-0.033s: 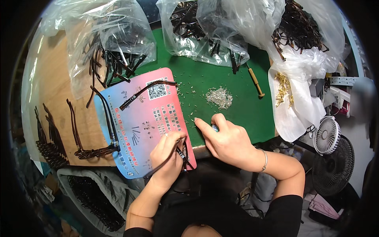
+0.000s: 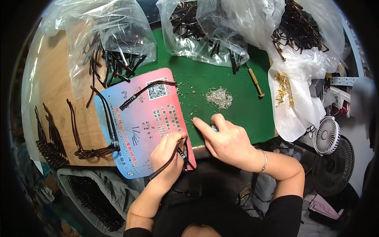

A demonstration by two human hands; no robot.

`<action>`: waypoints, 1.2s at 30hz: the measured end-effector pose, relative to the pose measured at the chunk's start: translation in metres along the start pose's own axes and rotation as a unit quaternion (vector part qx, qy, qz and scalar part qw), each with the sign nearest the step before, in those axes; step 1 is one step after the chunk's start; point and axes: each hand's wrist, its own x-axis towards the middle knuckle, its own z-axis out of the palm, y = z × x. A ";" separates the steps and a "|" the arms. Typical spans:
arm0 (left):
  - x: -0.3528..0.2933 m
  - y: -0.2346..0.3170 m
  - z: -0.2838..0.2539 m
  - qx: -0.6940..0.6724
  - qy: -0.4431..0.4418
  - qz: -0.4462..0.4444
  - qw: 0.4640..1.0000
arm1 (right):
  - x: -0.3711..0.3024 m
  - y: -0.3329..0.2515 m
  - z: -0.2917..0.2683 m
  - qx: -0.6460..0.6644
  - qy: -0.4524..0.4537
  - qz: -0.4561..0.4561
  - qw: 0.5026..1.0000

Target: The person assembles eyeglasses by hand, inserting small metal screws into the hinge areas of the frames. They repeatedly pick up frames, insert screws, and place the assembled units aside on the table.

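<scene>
My left hand (image 2: pixel 166 157) is closed round a dark brown spectacle frame (image 2: pixel 173 155) at the mat's near edge; one temple runs back along the wrist, and the rest is partly hidden by the fingers and my dark clothing. My right hand (image 2: pixel 229 140) is closed on a small blue-ended object (image 2: pixel 214 127), mostly hidden in the palm. Its index finger and thumb reach to the green surface (image 2: pixel 244 118), among loose tiny screws. Just beyond lies a heap of silvery screws (image 2: pixel 219 98). A loose temple (image 2: pixel 147 94) rests on the blue and pink printed mat (image 2: pixel 146 114).
Brown spectacle frames (image 2: pixel 96 152) stand on the wooden tabletop at left. Clear bags of dark temples (image 2: pixel 114 63) line the back. A yellow-handled screwdriver (image 2: pixel 256 83) lies at right, near golden small parts (image 2: pixel 283 90) on white plastic. Two fans (image 2: pixel 327 135) stand beyond the right edge.
My right fingertips have shifted very slightly left over the loose screws. The spectacle frame in my left hand has tilted a little. Everything else stays in place.
</scene>
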 end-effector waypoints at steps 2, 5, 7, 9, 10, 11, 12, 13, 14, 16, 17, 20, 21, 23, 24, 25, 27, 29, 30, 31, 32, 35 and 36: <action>-0.002 -0.001 -0.001 0.001 -0.008 -0.003 1.000 | 0.000 -0.002 -0.001 -0.005 -0.006 -0.001 1.000; 0.002 -0.001 -0.002 -0.003 -0.017 0.001 1.000 | 0.000 0.004 0.002 -0.013 -0.010 -0.022 1.000; 0.003 -0.006 -0.009 -0.033 -0.056 -0.030 0.997 | 0.003 0.009 -0.009 0.087 -0.045 -0.020 0.995; 0.007 -0.006 -0.011 -0.095 -0.077 -0.100 0.987 | -0.003 0.016 -0.014 0.214 -0.083 -0.040 0.972; 0.009 -0.006 -0.015 -0.090 -0.101 -0.131 0.982 | -0.008 0.012 -0.012 0.240 -0.098 -0.041 0.965; 0.012 -0.007 -0.015 -0.079 -0.108 -0.108 0.985 | -0.010 0.009 -0.009 0.239 -0.088 -0.032 0.966; 0.014 -0.007 -0.014 -0.067 -0.114 -0.084 0.988 | -0.010 0.007 -0.005 0.239 -0.077 -0.024 0.968; 0.012 -0.006 -0.013 -0.070 -0.105 -0.078 0.989 | -0.008 0.007 -0.002 0.227 -0.084 -0.025 0.970; 0.008 -0.007 -0.012 -0.076 -0.097 -0.080 0.989 | -0.007 0.006 -0.001 0.234 -0.087 -0.028 0.968; 0.009 -0.007 -0.014 -0.078 -0.111 -0.081 0.988 | -0.005 0.007 0.001 0.250 -0.091 -0.033 0.963; 0.009 -0.007 -0.014 -0.078 -0.114 -0.083 0.987 | -0.004 0.007 0.000 0.244 -0.094 -0.031 0.965; 0.006 -0.006 -0.013 -0.063 -0.106 -0.074 0.990 | -0.005 0.008 0.001 0.255 -0.099 -0.026 0.961; 0.006 -0.006 -0.012 -0.072 -0.102 -0.076 0.989 | -0.005 0.008 0.001 0.256 -0.098 -0.028 0.961; 0.005 -0.007 -0.011 -0.066 -0.102 -0.068 0.990 | -0.005 0.009 0.002 0.256 -0.095 -0.032 0.961; 0.005 -0.007 -0.012 -0.063 -0.101 -0.065 0.991 | -0.005 0.008 0.001 0.253 -0.098 -0.031 0.962; 0.005 -0.009 -0.011 -0.058 -0.098 -0.054 0.992 | -0.005 0.008 0.001 0.249 -0.101 -0.030 0.963; 0.004 -0.011 -0.011 -0.049 -0.094 -0.032 0.994 | -0.004 0.007 0.000 0.248 -0.106 -0.026 0.963; 0.005 -0.009 -0.011 -0.056 -0.093 -0.037 0.993 | -0.004 0.006 -0.001 0.252 -0.112 -0.020 0.961; 0.005 -0.009 -0.010 -0.060 -0.092 -0.039 0.993 | -0.004 0.006 0.000 0.245 -0.104 -0.027 0.963; 0.004 -0.009 -0.010 -0.062 -0.089 -0.037 0.993 | -0.004 0.007 0.000 0.239 -0.095 -0.033 0.966; 0.004 -0.010 -0.010 -0.052 -0.083 -0.028 0.995 | -0.003 0.007 0.001 0.233 -0.088 -0.039 0.968; 0.007 -0.008 -0.008 -0.029 -0.070 -0.008 0.997 | 0.002 0.012 0.001 0.077 -0.045 -0.142 0.986; 0.006 -0.008 -0.007 -0.029 -0.062 -0.006 0.998 | 0.004 0.017 0.005 0.042 -0.017 -0.177 0.983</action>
